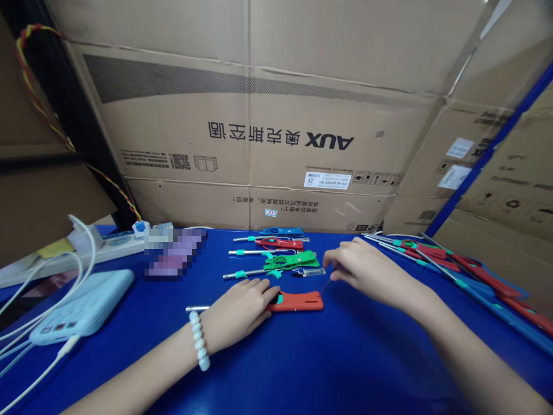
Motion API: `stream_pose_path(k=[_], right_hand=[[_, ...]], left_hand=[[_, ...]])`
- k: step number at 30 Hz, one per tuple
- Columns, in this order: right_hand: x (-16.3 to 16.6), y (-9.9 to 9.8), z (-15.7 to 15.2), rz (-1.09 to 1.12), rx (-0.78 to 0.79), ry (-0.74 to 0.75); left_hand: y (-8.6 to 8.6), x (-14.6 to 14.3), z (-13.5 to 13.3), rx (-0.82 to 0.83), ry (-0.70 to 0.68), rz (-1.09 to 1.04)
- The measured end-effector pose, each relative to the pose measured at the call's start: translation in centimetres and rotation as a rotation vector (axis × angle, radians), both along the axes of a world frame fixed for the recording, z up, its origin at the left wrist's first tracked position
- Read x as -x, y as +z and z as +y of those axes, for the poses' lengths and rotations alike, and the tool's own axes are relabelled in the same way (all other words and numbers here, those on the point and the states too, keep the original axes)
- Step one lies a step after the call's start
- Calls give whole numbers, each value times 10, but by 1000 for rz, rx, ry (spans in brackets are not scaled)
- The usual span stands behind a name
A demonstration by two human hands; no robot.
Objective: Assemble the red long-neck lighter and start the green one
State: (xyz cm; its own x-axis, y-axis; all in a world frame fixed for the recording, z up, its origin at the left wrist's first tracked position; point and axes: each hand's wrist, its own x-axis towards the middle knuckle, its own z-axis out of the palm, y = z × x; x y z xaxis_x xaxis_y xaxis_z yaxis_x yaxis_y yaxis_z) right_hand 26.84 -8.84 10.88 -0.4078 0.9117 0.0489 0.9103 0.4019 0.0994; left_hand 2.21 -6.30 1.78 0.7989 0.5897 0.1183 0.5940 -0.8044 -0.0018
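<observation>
An orange long-necked lighter [298, 301] lies sideways on the blue table, its metal neck to the left. My left hand [242, 308], with a beaded bracelet at the wrist, covers its middle, fingers closed over the body. At the lighter's right end, my right hand [352, 265] pinches a thin rod [325, 287] whose lower tip meets the handle near its top corner; its exact kind is hard to tell. Just behind lie dismantled lighters: a green shell [298, 260], a red shell [283, 243], a blue shell [283, 231], and metal necks [242, 274] with clear fuel tanks [313, 271].
More red and blue lighters [475, 265] are piled at the right. On the left are a light-blue power bank [86, 305] with white cables, a power strip [116, 242] and a blurred-out purple item [179, 253]. A cardboard wall [276, 161] stands behind the table [302, 369].
</observation>
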Motion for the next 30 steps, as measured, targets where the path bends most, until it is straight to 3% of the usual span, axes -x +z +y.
stream_pose_path(k=[9, 12, 16, 23, 26, 30], right_hand=[[0, 10, -5, 204, -206, 123], [4, -4, -3, 311, -108, 149], [15, -37, -2, 357, 62, 225], [37, -87, -2, 196, -54, 336], [33, -91, 2, 197, -152, 363], [-3, -82, 16, 202, -220, 166]], left_hand=[[-6, -6, -1, 33, 12, -15], [-6, -7, 0, 42, 25, -82], [-6, -8, 1, 9, -7, -168], [-9, -10, -2, -26, -61, -193], [-8, -8, -3, -106, -78, -271], [-4, -5, -3, -215, -35, -352]])
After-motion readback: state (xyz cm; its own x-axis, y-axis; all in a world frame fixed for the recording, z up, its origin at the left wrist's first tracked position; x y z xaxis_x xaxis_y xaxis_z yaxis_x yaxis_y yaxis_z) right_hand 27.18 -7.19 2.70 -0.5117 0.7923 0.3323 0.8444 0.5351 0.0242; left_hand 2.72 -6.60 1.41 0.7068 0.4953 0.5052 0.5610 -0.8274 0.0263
